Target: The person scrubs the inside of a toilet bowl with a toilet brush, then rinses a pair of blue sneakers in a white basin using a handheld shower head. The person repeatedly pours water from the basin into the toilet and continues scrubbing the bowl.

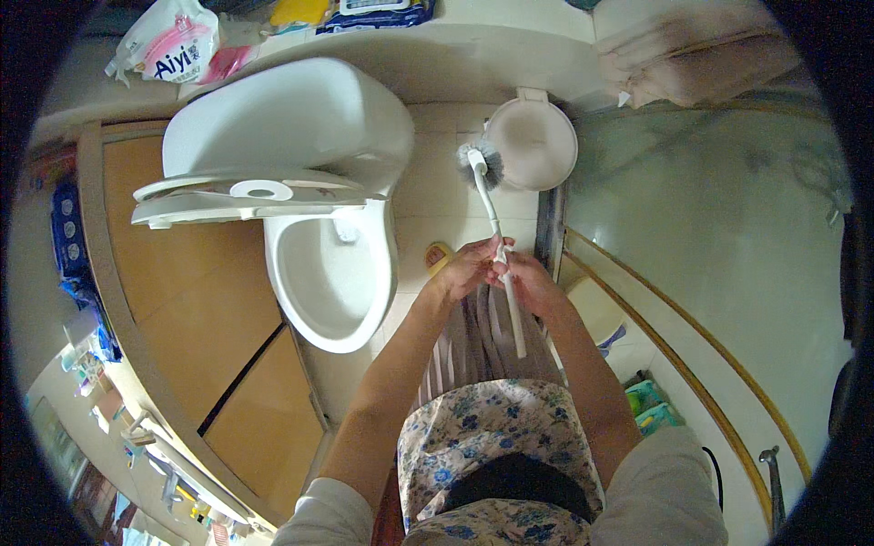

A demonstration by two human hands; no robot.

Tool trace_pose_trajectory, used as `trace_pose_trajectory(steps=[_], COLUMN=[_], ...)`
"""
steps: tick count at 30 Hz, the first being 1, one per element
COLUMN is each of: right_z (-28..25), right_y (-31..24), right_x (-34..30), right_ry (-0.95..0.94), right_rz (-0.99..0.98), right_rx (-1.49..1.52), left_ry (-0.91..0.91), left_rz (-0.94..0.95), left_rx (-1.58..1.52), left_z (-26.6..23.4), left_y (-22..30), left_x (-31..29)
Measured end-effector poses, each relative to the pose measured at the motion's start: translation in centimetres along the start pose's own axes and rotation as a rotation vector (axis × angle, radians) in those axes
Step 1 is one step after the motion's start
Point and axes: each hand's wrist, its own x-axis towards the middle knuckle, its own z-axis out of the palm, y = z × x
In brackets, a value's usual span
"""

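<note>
White toilet brush (496, 232) in both hands

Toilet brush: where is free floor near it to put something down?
Bare tile lies between the toilet bowl and the round white basin, under the toilet brush, both hands on its handle. A yellow object takes a little of it. Bottles crowd the lower right.

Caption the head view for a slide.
Both hands, left hand and right hand, grip a white toilet brush beside the open toilet.
</note>
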Motion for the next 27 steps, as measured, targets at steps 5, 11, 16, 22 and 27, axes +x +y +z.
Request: trace_pose_trajectory(steps=[5,11,16,22,27], right_z=[-2.9,-5.2,-5.8,-5.8,-11.9], right_y=[1.9,2.4,-0.1,-1.7,-2.1], right_x=[-3.8,-11.2,-14.6,-14.3,-2.4], right_ry=[-0.083,-0.064,0.009,0.143,0.518], right_rz=[0.156,0.275,0.237,-0.202,-0.59], right_rx=[-0.019,-0.134,-0.932,-1.467,-1.518], left_ry=[0.053,0.245,0.348,0.445,0.552], left_rz=[0.022,0.217,0.414,0.664,0.68], left_rx=[-0.211,-0.296,-0.501,-0.66,-0.631], left_z=[0.9,1.0,1.6,-0.9,0.1], left_y=[-2.4,-4.9,-9.7,-12.6,-11.2], left_x=[1.6,2.2,-0.1,-4.6,-11.2])
